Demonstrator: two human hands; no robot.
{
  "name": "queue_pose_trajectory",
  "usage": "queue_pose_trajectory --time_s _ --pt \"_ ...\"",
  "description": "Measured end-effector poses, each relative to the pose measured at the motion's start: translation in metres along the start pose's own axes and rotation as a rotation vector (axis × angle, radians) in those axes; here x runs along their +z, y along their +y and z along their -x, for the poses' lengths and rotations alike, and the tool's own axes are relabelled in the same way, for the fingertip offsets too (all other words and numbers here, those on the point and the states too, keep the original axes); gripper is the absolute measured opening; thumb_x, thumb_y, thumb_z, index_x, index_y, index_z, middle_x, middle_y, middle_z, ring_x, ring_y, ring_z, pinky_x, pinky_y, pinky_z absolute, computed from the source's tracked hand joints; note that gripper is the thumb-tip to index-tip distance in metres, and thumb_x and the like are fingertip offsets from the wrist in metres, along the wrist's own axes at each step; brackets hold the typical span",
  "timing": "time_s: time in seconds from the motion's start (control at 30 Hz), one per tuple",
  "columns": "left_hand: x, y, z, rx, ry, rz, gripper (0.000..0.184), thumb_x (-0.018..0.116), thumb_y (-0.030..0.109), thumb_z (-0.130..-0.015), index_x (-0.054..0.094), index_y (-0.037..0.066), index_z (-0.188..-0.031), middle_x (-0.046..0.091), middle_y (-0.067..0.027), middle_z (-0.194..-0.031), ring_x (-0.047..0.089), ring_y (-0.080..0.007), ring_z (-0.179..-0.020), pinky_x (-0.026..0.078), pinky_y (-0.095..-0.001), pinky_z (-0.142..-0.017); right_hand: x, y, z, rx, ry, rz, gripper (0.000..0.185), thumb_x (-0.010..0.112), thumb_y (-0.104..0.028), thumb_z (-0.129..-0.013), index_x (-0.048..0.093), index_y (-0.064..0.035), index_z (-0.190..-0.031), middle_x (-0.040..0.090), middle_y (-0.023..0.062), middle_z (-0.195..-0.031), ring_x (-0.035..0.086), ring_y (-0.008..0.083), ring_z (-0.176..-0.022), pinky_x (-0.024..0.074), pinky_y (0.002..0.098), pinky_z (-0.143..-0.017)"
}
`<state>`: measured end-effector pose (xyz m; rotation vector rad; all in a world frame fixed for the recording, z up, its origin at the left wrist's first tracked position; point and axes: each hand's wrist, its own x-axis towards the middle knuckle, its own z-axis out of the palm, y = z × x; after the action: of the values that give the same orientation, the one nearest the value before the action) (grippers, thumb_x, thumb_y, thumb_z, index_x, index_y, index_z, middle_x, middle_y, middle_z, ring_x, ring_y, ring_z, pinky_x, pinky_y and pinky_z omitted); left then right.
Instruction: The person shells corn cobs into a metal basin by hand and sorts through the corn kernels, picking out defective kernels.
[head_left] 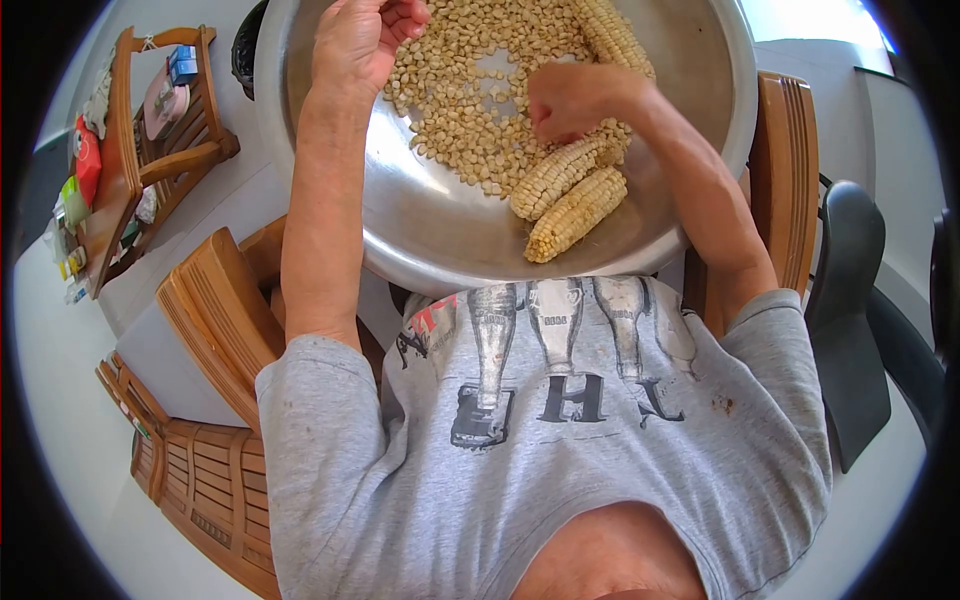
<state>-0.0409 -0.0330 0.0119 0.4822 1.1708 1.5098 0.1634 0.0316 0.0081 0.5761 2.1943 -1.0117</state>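
Note:
A wide metal basin [420,240] holds a spread of loose pale corn kernels [460,130]. My left hand [365,45] is over the basin's upper left part, its fingers curled and partly cut off by the frame's top edge. Among the kernels, my right hand [580,100] is closed with the knuckles up; whatever its fingers grip is hidden. Just below it lie two corn cobs side by side, the nearer one [577,214] whole in view and the other [560,178] partly covered. Another corn cob [612,38] rests above the right hand, against the kernels.
A wooden chair [215,310] stands left of the basin, and another wooden chair back [783,190] is at its right. Farther right is a black chair [850,320]. At far left, a wooden stand [125,170] bears several items, including a red bag [87,165].

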Motion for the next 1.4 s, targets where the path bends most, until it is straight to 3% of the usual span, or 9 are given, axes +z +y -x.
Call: queue_pose_trajectory --time_s 0.1,0.2,0.3,0.5,0.6,0.7,1.0,1.1,1.4 --pt "-0.002 0.000 0.000 0.002 -0.018 -0.013 0.017 0.049 0.018 -0.091 0.058 0.003 -0.093 0.056 -0.0004 -0.066 0.055 -0.0107 -0.054 0.042 -0.0232 -0.044 0.017 0.006 -0.016 -0.363 0.326 -0.214 0.021 0.054 -0.015 -0.076 0.058 0.0024 -0.064 0.054 0.0053 -0.052 0.054 0.0113 -0.050 0.0456 0.0262 -0.052" --pt "-0.004 -0.001 0.001 0.000 0.009 -0.011 0.017 0.048 0.016 -0.091 0.057 0.002 -0.094 0.056 -0.0019 -0.067 0.056 -0.0118 -0.058 0.044 -0.0237 -0.049 -0.014 0.010 0.005 -0.183 0.478 -0.262 0.018 0.054 -0.015 -0.076 0.059 0.0019 -0.069 0.054 0.0058 -0.052 0.053 0.0142 -0.050 0.0456 0.0292 -0.052" --pt "-0.009 -0.004 -0.002 -0.006 0.010 -0.003 0.017 0.046 0.014 -0.092 0.056 0.001 -0.097 0.057 -0.0042 -0.072 0.057 -0.0135 -0.064 0.046 -0.0244 -0.054 -0.029 0.010 0.031 0.117 0.336 -0.144 0.017 0.055 -0.014 -0.076 0.060 0.0008 -0.070 0.057 0.0088 -0.063 0.056 0.0175 -0.054 0.0466 0.0311 -0.055" --pt "-0.003 -0.002 -0.004 -0.013 -0.022 0.044 0.017 0.046 0.011 -0.091 0.054 0.000 -0.099 0.058 -0.0070 -0.078 0.059 -0.0160 -0.068 0.049 -0.0258 -0.058 0.029 0.036 -0.008 0.002 0.539 0.295 0.021 0.052 -0.011 -0.077 0.058 -0.0022 -0.095 0.056 0.0110 -0.080 0.060 0.0170 -0.062 0.0491 0.0297 -0.059" --pt "0.001 0.000 -0.001 -0.010 0.011 0.017 0.015 0.047 0.010 -0.090 0.054 0.000 -0.098 0.059 -0.0078 -0.080 0.060 -0.0165 -0.069 0.050 -0.0251 -0.059 0.011 0.013 -0.003 -0.050 0.179 -0.251 0.026 0.050 -0.010 -0.080 0.054 -0.0043 -0.106 0.058 0.0092 -0.075 0.061 0.0168 -0.062 0.0496 0.0297 -0.059" --pt "-0.001 0.000 -0.001 0.024 -0.004 0.042 0.014 0.048 0.010 -0.090 0.055 0.000 -0.097 0.060 -0.0083 -0.081 0.061 -0.0167 -0.069 0.050 -0.0246 -0.058 0.002 0.005 0.001 -0.170 0.263 -0.387 0.022 0.046 -0.010 -0.084 0.055 -0.0042 -0.103 0.058 0.0077 -0.072 0.059 0.0152 -0.059 0.0493 0.0285 -0.057" --pt "-0.001 -0.001 -0.002 -0.017 -0.036 0.038 0.011 0.049 0.010 -0.089 0.056 0.003 -0.094 0.060 -0.0068 -0.077 0.061 -0.0158 -0.065 0.049 -0.0243 -0.055 0.015 -0.001 -0.013 -0.130 0.118 -0.351 0.028 0.045 -0.009 -0.085 0.061 -0.0082 -0.108 0.057 0.0050 -0.061 0.054 0.0121 -0.052 0.0467 0.0266 -0.051" --pt "-0.003 -0.001 0.002 0.003 -0.034 0.025 0.012 0.049 0.010 -0.089 0.056 0.002 -0.094 0.061 -0.0071 -0.078 0.060 -0.0156 -0.064 0.049 -0.0245 -0.054 0.006 0.011 -0.016 -0.098 0.488 -0.141 0.032 0.044 -0.009 -0.085 0.058 -0.0112 -0.114 0.056 0.0050 -0.059 0.054 0.0123 -0.050 0.0467 0.0270 -0.050" --pt "-0.003 0.001 0.001 0.032 -0.017 -0.018 0.012 0.051 0.013 -0.089 0.057 0.003 -0.090 0.060 -0.0058 -0.071 0.060 -0.0143 -0.062 0.048 -0.0239 -0.052 0.007 0.002 -0.007 -0.074 0.438 -0.310 0.034 0.045 -0.015 -0.089 0.048 -0.0146 -0.123 0.052 0.0052 -0.057 0.054 0.0139 -0.049 0.0462 0.0286 -0.050"
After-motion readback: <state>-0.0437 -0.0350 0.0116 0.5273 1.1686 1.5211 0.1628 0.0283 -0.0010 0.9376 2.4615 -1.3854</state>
